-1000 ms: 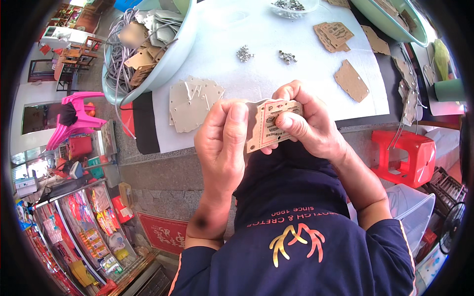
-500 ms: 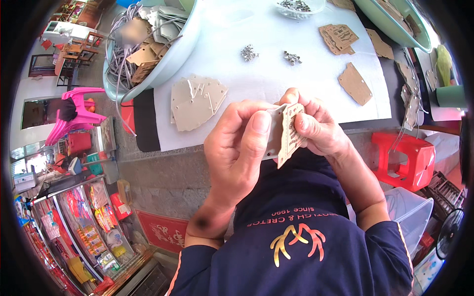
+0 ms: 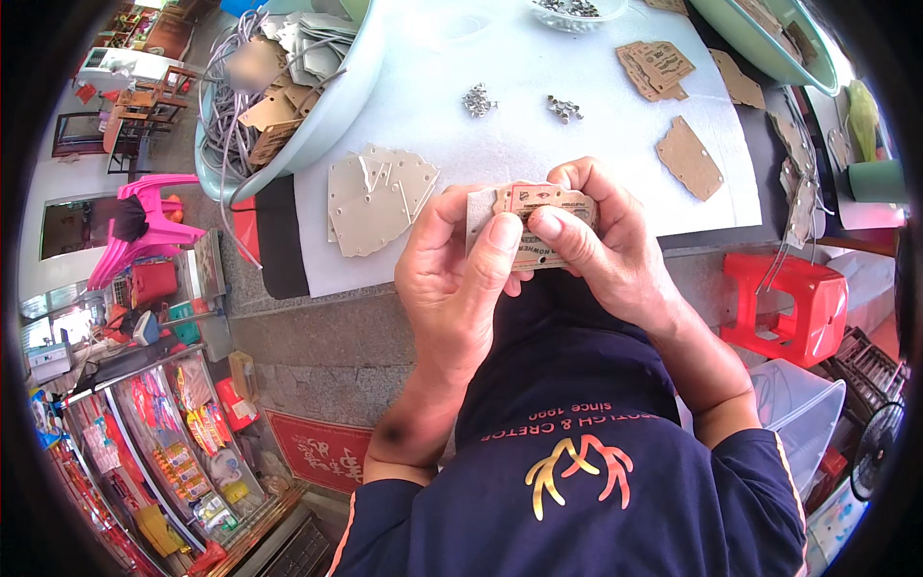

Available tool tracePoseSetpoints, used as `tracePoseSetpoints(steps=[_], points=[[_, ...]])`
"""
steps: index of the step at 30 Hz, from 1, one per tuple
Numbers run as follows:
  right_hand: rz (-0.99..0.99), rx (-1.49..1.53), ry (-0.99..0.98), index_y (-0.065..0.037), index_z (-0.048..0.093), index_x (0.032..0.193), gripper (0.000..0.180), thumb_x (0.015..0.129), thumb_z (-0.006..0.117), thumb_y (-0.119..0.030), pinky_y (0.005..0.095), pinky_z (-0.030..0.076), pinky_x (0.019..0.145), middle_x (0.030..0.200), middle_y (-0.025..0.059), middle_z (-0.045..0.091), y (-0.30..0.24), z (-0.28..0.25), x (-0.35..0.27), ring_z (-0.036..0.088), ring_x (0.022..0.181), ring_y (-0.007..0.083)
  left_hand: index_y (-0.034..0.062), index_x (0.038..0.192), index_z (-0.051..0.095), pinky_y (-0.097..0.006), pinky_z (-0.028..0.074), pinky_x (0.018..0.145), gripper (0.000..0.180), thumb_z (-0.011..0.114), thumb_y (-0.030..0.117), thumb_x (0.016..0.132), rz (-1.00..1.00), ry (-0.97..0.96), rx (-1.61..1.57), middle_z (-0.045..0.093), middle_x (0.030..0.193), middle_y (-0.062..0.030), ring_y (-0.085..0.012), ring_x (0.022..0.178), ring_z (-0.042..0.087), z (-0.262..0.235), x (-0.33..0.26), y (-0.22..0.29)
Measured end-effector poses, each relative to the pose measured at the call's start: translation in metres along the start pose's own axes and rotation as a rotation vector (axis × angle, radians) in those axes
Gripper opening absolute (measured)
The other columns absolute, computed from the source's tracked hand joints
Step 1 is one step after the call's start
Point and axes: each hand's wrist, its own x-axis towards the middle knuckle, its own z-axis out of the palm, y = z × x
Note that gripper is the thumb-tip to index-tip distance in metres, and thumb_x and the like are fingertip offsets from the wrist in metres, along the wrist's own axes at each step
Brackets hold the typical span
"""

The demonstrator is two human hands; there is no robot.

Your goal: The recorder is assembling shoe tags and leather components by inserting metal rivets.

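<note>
Just over the table's near edge, my left hand grips the left end of a tan plate with printed lettering, its thumb pressed on the face. A pale grey plate lies against the tan one's back and shows at its left edge. On the other end, my right hand is closed too, thumb tip close to the left thumb. The fingers behind the plates are mostly hidden. Beyond my left hand, several grey plates with small holes lie on the white sheet.
Two heaps of small metal pieces, one left of the other, lie beyond my hands. Tan plates rest at right. A blue basin holds cords and plates; a green basin stands far right. A red stool is below.
The two plates have turned from edge-on so the printed face now shows toward me. My thumbs have come together on it, and my right hand has shifted slightly left.
</note>
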Motion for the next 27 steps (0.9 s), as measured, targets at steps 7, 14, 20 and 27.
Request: tracePoseSetpoints(steps=[7,14,20,27], points=[[0.025,-0.037,0.068,-0.001,0.051,0.103,0.024,0.095,0.061,-0.021,0.0233,0.049,0.067,0.086,0.0032,0.062,0.014,0.002,-0.002,0.057,0.077,0.0063,-0.0008,0.109,0.056,-0.018,0.041,0.050,0.020,0.061,0.010,0.092,-0.027,0.055,-0.123,0.064,0.089,-0.0067,-0.0049,0.061,0.052,0.000,-0.002,-0.006],[0.123,0.157,0.035,-0.008,0.048,0.106,0.025,0.096,0.059,-0.028,0.0165,0.036,0.053,0.089,-0.0013,0.058,0.023,0.008,0.000,0.049,0.065,0.0023,0.0043,0.107,0.057,-0.018,0.039,0.049,0.018,0.059,0.014,0.092,-0.023,0.089,-0.069,0.063,0.091,-0.0029,-0.0044,0.067,0.054,-0.003,-0.004,-0.012],[0.114,0.155,0.017,-0.003,0.054,0.106,0.025,0.096,0.060,-0.025,0.0220,0.047,0.070,0.091,0.0003,0.060,0.026,0.004,0.000,0.054,0.081,0.0042,0.0035,0.107,0.057,-0.018,0.038,0.049,0.017,0.060,0.011,0.091,0.058,0.092,-0.005,0.063,0.090,-0.0032,-0.0039,0.065,0.053,-0.003,-0.005,-0.011],[-0.121,-0.109,0.108,0.000,0.053,0.108,0.025,0.094,0.062,-0.019,0.0243,0.047,0.071,0.091,0.0047,0.061,0.029,0.007,-0.004,0.055,0.081,0.0078,0.0007,0.104,0.059,-0.019,0.039,0.052,0.014,0.061,0.006,0.090,0.121,0.069,0.060,0.063,0.089,-0.0061,-0.0049,0.064,0.051,-0.005,-0.004,-0.012]])
